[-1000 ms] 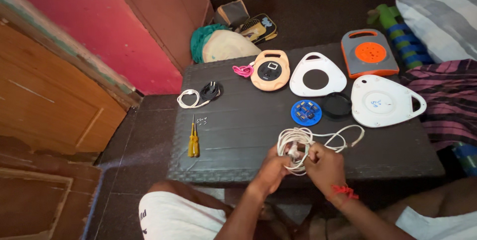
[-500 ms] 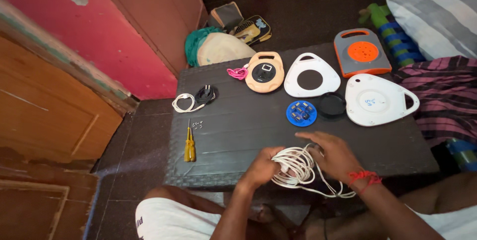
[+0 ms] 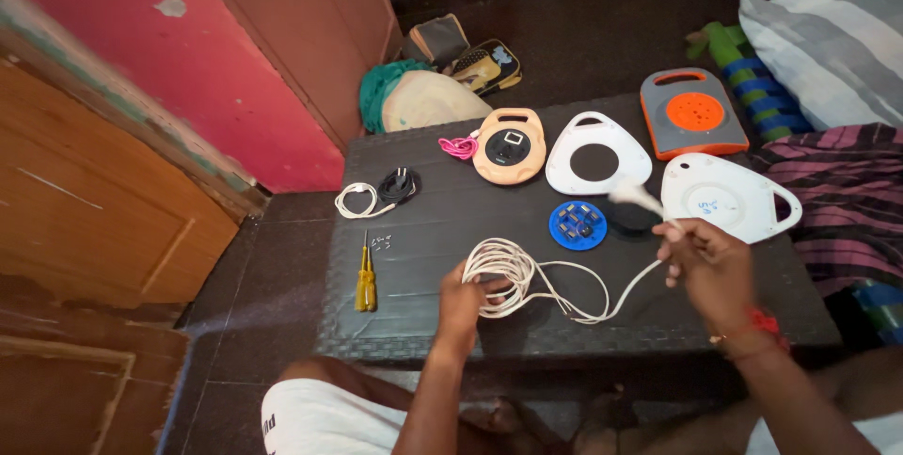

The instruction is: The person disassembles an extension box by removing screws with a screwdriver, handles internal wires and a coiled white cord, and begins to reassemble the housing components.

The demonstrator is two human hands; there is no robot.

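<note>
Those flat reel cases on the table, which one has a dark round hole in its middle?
The white case between the peach case and the orange-and-grey case. The other white case has a closed face.

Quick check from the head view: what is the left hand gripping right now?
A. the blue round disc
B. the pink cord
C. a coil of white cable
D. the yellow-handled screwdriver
C: the left hand is closed around the coil of white cable, while the right hand pulls its free end out to the side; the yellow-handled screwdriver lies untouched on the table.
</note>
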